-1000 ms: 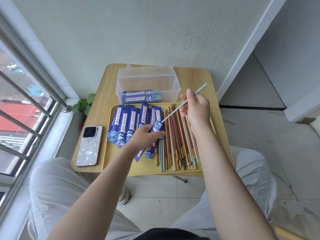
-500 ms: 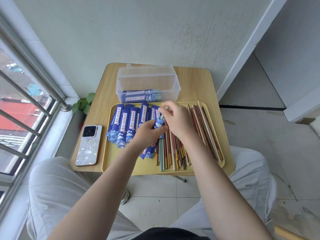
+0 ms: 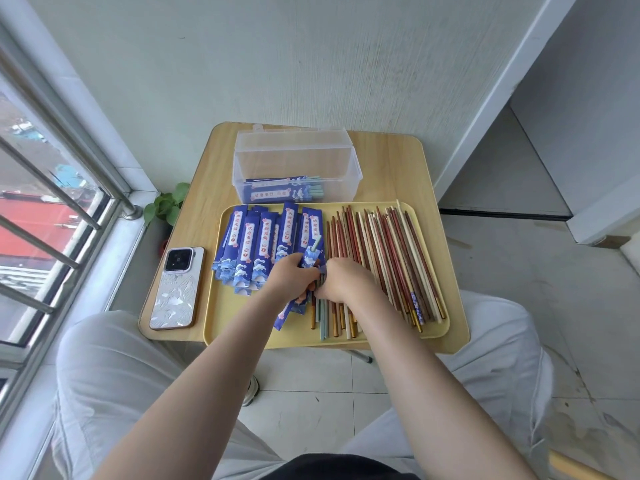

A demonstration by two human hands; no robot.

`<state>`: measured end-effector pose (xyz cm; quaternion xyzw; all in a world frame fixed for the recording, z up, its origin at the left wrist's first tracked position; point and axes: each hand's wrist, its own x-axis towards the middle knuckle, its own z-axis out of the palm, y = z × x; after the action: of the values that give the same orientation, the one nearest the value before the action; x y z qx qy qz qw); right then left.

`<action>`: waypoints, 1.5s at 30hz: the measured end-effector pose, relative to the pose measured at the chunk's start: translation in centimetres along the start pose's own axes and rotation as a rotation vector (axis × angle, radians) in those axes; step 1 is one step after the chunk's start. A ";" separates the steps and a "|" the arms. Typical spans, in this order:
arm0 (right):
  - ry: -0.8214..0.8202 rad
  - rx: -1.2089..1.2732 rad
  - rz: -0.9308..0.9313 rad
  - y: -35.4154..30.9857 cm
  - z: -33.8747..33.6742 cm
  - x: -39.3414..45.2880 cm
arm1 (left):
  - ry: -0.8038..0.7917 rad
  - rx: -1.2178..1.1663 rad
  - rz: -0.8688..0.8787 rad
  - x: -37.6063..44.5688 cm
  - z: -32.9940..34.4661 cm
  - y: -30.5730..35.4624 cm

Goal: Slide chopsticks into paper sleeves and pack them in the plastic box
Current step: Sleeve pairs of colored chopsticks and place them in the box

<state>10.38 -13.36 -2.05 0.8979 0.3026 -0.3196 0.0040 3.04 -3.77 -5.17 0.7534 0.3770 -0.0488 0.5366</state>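
My left hand (image 3: 289,277) grips a blue paper sleeve (image 3: 309,263), pale green chopstick (image 3: 316,242) protruding. My right hand (image 3: 344,282) curls among loose chopsticks (image 3: 381,258) on the yellow tray (image 3: 446,327). Beyond the tray: clear plastic box (image 3: 298,168) holding sleeved pairs.

pale textured wall (image 3: 311,64) behind; small wooden table (image 3: 388,168) against it; barred window (image 3: 52,220) at left, daylight; potted plant (image 3: 166,206) by sill; grey tiled floor (image 3: 502,271); white door frame (image 3: 512,81) at right.
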 end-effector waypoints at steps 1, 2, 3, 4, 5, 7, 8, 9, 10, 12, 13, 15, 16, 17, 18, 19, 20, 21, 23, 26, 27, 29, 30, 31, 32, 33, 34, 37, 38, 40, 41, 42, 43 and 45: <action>-0.018 -0.036 0.007 -0.1 0.0 0.0 | 0.023 0.009 0.003 0.1 0.0 -0.2; -0.038 -0.069 0.012 -0.2 -0.2 0.0 | 0.037 0.018 0.005 0.2 -0.1 -0.4; -0.055 -0.093 0.023 -0.3 -0.3 0.0 | 0.039 0.029 0.004 0.2 -0.2 -0.5; -0.062 -0.104 0.036 -0.3 -0.3 0.0 | 0.030 0.040 0.002 0.2 -0.2 -0.6; -0.054 -0.103 0.047 -0.3 -0.3 0.1 | 0.020 0.050 0.000 0.2 -0.1 -0.7; 0.002 -0.088 0.057 -0.4 0.0 0.3 | 0.014 0.082 0.003 0.2 0.0 -1.0; 0.035 -0.092 0.059 -0.6 0.2 0.3 | 0.021 0.102 0.012 0.2 0.1 -1.1; 0.063 -0.105 0.063 -0.8 0.4 0.1 | 0.029 0.116 0.019 0.3 0.1 -1.3; 0.086 -0.122 0.065 -0.9 0.5 0.0 | 0.035 0.123 0.021 0.4 0.1 -1.4; 0.117 -0.151 0.058 -1.2 0.8 -0.2 | 0.031 0.126 0.018 0.5 0.1 -1.4; 0.123 -0.160 0.054 -1.3 0.9 -0.2 | 0.028 0.128 0.015 0.5 0.1 -1.4; 0.118 -0.159 0.060 -1.5 1.0 -0.1 | 0.028 0.131 0.011 0.3 0.1 -1.3; 0.113 -0.150 0.070 -1.5 1.1 0.0 | 0.030 0.128 0.009 0.2 0.1 -1.3; 0.111 -0.136 0.078 -1.6 1.2 0.1 | 0.030 0.124 0.005 0.2 0.1 -1.3; 0.113 -0.119 0.086 -1.7 1.3 0.1 | 0.031 0.124 0.002 0.3 0.1 -1.3; 0.118 -0.102 0.093 -1.8 1.3 0.1 | 0.033 0.128 -0.001 0.3 0.1 -1.3; 0.122 -0.085 0.100 -1.9 1.4 0.1 | 0.035 0.136 -0.001 0.3 0.1 -1.3; 0.124 -0.066 0.105 -1.9 1.4 0.1 | 0.038 0.144 0.001 0.4 0.1 -1.3; 0.130 -0.031 0.113 -1.9 1.3 0.1 | 0.038 0.152 0.003 0.3 0.1 -1.2; 0.149 0.075 0.129 -1.2 0.8 -0.2 | 0.028 0.131 -0.005 0.2 0.1 -1.2; 0.176 0.120 0.131 -0.8 0.5 -0.4 | 0.027 0.117 -0.008 0.2 0.0 -1.2; 0.263 0.190 0.116 0.0 -0.3 -0.8 | 0.032 0.085 0.001 0.2 0.0 -1.2; 0.314 0.216 0.095 0.3 -0.9 -1.1 | 0.035 0.065 0.011 0.2 0.0 -1.2; 0.368 0.249 0.063 0.7 -1.4 -1.3 | 0.038 0.037 0.023 0.2 0.0 -1.2; 0.429 0.294 0.028 1.0 -2.0 -1.4 | 0.038 0.002 0.032 0.1 0.1 -1.1; 0.494 0.355 0.002 1.2 -2.5 -1.5 | 0.037 -0.034 0.035 0.0 0.1 -1.0; 0.563 0.437 -0.015 1.3 -3.0 -1.4 | 0.038 -0.064 0.037 -0.1 0.1 -0.9; 0.763 0.748 -0.070 1.5 -4.2 -1.0 | 0.035 -0.132 0.046 -0.6 -0.2 -0.3; 0.829 0.824 -0.088 1.5 -4.6 -1.0 | 0.031 -0.152 0.046 -0.7 -0.2 -0.1; 0.965 0.900 -0.116 1.6 -5.1 -1.0 | 0.026 -0.190 0.040 -0.8 -0.4 0.1; 1.021 0.935 -0.131 1.6 -5.3 -1.0 | 0.025 -0.205 0.035 -0.9 -0.5 0.3; 1.057 0.983 -0.145 1.7 -5.5 -1.0 | 0.023 -0.217 0.030 -1.0 -0.6 0.4; 1.069 1.045 -0.152 1.7 -5.6 -1.0 | 0.021 -0.223 0.027 -1.0 -0.6 0.4; 1.051 1.140 -0.145 1.7 -5.7 -1.0 | 0.009 -0.224 0.031 -1.3 -0.7 0.6</action>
<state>13.94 -14.09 2.72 0.7731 0.1117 0.0422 -0.6229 2.23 -3.95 -3.83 0.6946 0.3708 0.0052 0.6164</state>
